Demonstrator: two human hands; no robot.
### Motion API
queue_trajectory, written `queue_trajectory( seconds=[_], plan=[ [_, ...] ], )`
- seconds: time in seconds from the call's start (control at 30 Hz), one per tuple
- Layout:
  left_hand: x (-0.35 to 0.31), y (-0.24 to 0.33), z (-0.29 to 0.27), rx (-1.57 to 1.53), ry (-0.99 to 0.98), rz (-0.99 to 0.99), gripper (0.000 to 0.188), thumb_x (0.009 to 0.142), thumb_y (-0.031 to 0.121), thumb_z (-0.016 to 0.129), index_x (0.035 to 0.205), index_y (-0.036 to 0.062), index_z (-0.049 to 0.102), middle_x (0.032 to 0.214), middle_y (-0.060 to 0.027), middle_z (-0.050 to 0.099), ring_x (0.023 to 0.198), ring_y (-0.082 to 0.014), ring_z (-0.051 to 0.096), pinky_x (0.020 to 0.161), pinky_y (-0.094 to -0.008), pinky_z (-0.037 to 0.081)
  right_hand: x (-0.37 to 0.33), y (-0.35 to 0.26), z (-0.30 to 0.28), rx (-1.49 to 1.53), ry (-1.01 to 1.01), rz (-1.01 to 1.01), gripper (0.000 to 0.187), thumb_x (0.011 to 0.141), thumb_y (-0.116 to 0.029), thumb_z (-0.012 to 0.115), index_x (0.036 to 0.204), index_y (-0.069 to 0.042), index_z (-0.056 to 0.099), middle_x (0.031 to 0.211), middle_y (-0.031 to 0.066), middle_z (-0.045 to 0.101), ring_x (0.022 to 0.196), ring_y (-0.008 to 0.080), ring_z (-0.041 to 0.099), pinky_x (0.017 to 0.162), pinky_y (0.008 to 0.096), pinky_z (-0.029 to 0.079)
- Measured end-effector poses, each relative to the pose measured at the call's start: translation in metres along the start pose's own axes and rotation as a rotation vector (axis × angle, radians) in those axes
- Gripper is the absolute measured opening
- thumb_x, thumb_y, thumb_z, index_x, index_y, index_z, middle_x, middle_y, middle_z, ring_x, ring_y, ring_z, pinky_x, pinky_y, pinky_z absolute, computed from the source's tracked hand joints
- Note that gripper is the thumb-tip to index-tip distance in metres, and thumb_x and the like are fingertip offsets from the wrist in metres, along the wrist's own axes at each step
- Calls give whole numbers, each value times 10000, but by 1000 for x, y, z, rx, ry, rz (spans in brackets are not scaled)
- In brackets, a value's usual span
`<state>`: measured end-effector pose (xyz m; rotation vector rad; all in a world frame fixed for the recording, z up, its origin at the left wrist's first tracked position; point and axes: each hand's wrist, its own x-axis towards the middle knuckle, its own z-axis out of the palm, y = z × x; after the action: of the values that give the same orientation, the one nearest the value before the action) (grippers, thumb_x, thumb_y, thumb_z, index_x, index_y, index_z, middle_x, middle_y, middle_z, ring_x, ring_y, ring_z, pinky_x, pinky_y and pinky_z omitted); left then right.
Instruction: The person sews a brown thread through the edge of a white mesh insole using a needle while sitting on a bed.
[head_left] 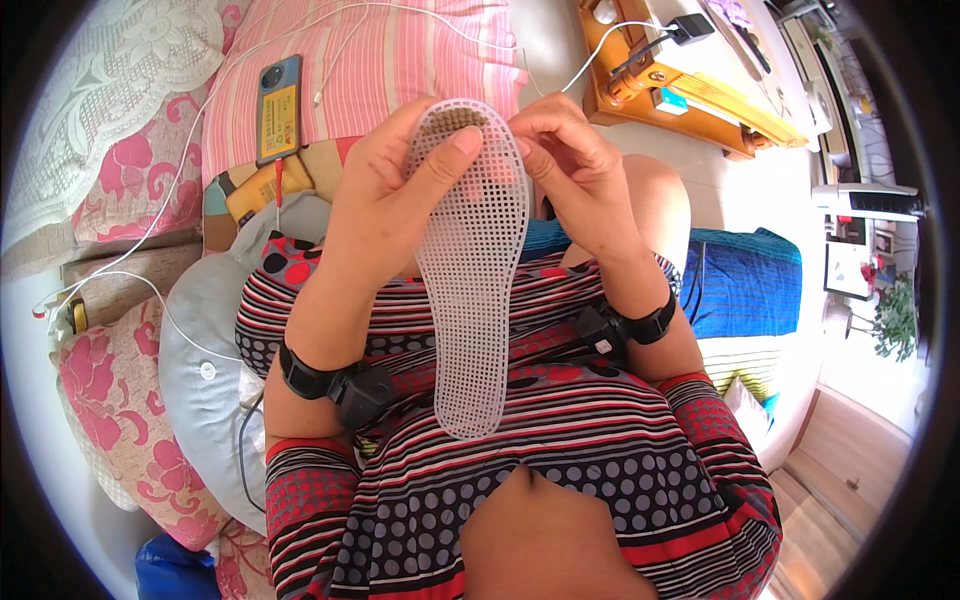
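Observation:
A white plastic mesh insole point(470, 300) is held up in front of my body, its wide toe end away from me and its heel towards my lap. Brown stitching point(450, 122) fills a small patch at the toe. My left hand point(400, 190) is closed on the left side of the toe end, thumb lying on the mesh by the stitches and fingers behind it. At the right edge of the toe, my right hand point(575, 160) is closed in a pinch, thumb tip beside the rim. Whatever its fingertips hold is too small to make out.
Beyond my left hand, a phone point(279, 110) with a cable plugged in lies on pink striped cloth point(400, 60). A yellow packet point(268, 190) is beside it. A grey cushion point(205, 300) sits at my left. At the far right stands a wooden table point(690, 90) with a black charger point(690, 28).

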<state>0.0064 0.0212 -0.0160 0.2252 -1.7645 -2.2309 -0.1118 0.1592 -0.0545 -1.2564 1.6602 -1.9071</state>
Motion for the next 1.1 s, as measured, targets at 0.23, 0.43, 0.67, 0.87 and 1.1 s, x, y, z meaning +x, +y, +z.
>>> queue_trajectory(
  seconds=[0.23, 0.43, 0.67, 0.87, 1.1],
  plan=[
    [0, -1, -1, -51, -25, -14, 166, 923, 126, 548, 1020, -7, 565, 863, -11, 613, 749, -52, 554, 664, -193, 453, 1, 4, 1, 100, -22, 13, 123, 866, -11, 584, 984, -1, 618, 943, 35, 538, 880, 112, 547, 783, 229, 453],
    [0, -3, 0, -104, -38, -45, 167, 922, 128, 551, 1021, -5, 567, 884, -16, 617, 781, -55, 560, 695, -198, 457, 0, 6, 3, 201, -15, 62, 129, 877, -6, 570, 1000, 11, 604, 958, 39, 540, 923, 116, 551, 823, 239, 452],
    [1, -5, -3, -144, -26, -44, 170, 922, 133, 551, 1026, -1, 572, 898, -17, 621, 797, -53, 560, 714, -199, 456, 1, 11, 2, 236, -40, 22, 133, 881, 0, 565, 1009, 16, 599, 974, 41, 540, 929, 117, 551, 829, 236, 449],
    [0, -5, -1, -137, -15, -30, 174, 923, 134, 551, 1027, -4, 571, 897, -17, 620, 799, -54, 560, 711, -199, 455, 0, 11, 2, 229, -32, 32, 136, 880, -3, 568, 1011, 13, 602, 971, 39, 539, 926, 112, 548, 817, 232, 448],
    [1, -5, 0, -130, -28, -33, 180, 925, 140, 549, 1026, -8, 570, 891, -18, 616, 788, -57, 555, 706, -201, 454, 2, 8, 1, 161, -19, 3, 127, 874, -13, 577, 994, 2, 619, 961, 39, 537, 908, 113, 539, 815, 238, 445]
  ],
)
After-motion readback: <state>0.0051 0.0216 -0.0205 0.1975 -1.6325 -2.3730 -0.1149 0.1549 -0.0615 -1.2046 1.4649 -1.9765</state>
